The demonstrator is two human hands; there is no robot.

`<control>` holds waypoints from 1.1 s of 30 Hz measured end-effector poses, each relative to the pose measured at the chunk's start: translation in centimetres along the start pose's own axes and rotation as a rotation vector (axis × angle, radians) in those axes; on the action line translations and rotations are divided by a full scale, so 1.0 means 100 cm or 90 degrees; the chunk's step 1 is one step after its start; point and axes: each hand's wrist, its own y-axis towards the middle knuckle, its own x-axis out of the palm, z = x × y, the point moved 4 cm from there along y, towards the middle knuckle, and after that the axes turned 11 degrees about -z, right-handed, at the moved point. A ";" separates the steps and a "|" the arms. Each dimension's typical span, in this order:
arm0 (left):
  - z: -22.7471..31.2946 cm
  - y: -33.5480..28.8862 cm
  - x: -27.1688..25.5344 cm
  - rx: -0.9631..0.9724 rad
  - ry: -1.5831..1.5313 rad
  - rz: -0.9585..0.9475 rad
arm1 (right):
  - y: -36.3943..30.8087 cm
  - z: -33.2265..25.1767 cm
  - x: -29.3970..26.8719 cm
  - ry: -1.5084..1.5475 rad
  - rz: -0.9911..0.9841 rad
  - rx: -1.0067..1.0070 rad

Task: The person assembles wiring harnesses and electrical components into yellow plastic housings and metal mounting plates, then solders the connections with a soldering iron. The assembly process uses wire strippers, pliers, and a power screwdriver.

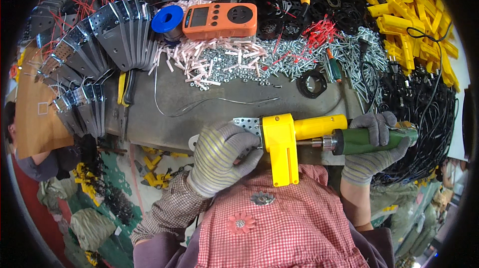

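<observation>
My left hand (219, 157), in a striped grey glove, grips a grey metal plate with a perforated end (248, 125). That end meets a yellow plastic housing (278, 141), which has a yellow cylindrical handle (319, 127) pointing right. My gloved right hand (375, 162) is wrapped round a green power screwdriver (355, 141) lying level below that handle. Its chuck and bit point left, with the tip reaching the housing's right side; whether it sits in a screw is hidden. Both hands are at the table's near edge, in front of my checked apron.
Beyond lie loose nuts (227, 68), screws (294, 61), pale sleeves (187, 51), an orange meter (219, 20) and a blue spool (167, 19). Metal plates (122, 36) stack left beside pliers (126, 91). Yellow housings (399, 21) and black cords (414, 103) pile right. A black ring (312, 84) lies nearer.
</observation>
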 end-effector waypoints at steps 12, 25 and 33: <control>0.006 0.006 -0.001 0.126 0.070 -0.004 | 0.003 0.000 0.005 0.033 0.030 -0.012; 0.008 -0.003 0.013 0.160 0.096 0.008 | -0.007 0.003 0.000 0.039 -0.119 -0.042; 0.017 -0.004 0.010 0.137 0.089 0.035 | -0.009 0.003 -0.013 0.059 -0.118 -0.052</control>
